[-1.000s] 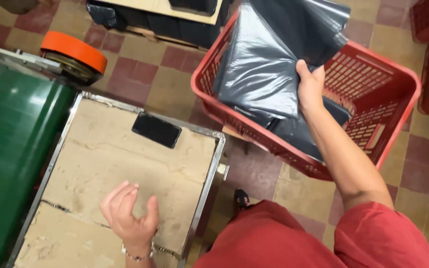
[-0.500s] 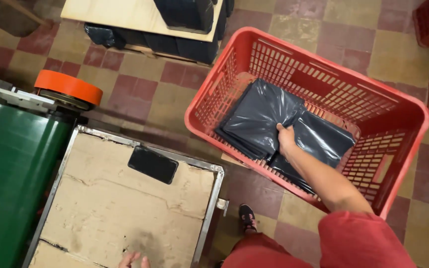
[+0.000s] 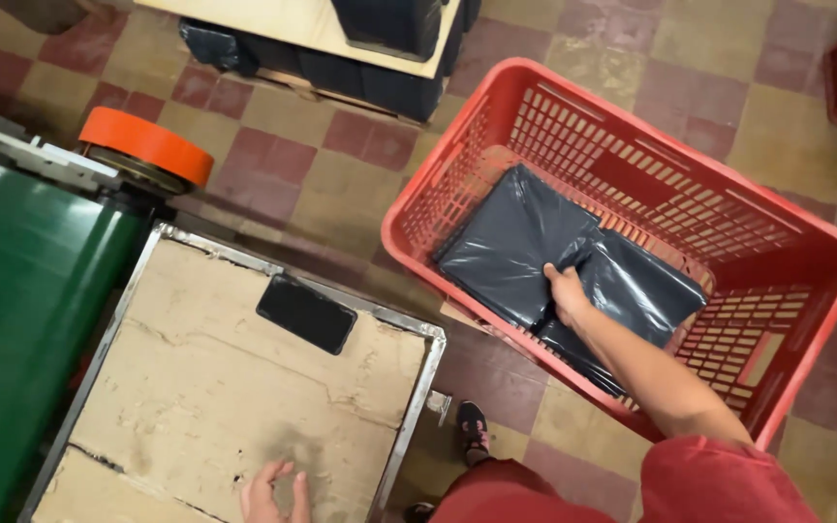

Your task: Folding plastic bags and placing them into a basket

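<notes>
- At the bottom edge of the view, the left hand [image 3: 268, 492] rests flat on the worn cardboard surface [image 3: 215, 387]; its fingers are spread loosely and hold nothing.
- Just ahead of those fingers, further along the same surface, lies a flat black phone-like slab [image 3: 306, 313], well apart from the hand.
- Left of the left hand runs a green conveyor belt [image 3: 21, 320], with an orange roller [image 3: 147, 145] at its far end.
- Right of that hand, the right hand [image 3: 568, 295] reaches down into the red plastic basket [image 3: 816, 329]; its fingers curl over the edge of a dark grey plastic bag [image 3: 515, 247], pinching the film where it meets a second bag [image 3: 636, 291].
- Both bags lie on the basket floor, directly under and beside the right fingers.
- Risk, as I judge it: the film looks slick and the pinch is shallow, so the bag could slip free, or both bags could come up together since they overlap.
- Beyond the basket stands a pallet of dark bundles [image 3: 389, 29] on the tiled floor [image 3: 273, 165].
</notes>
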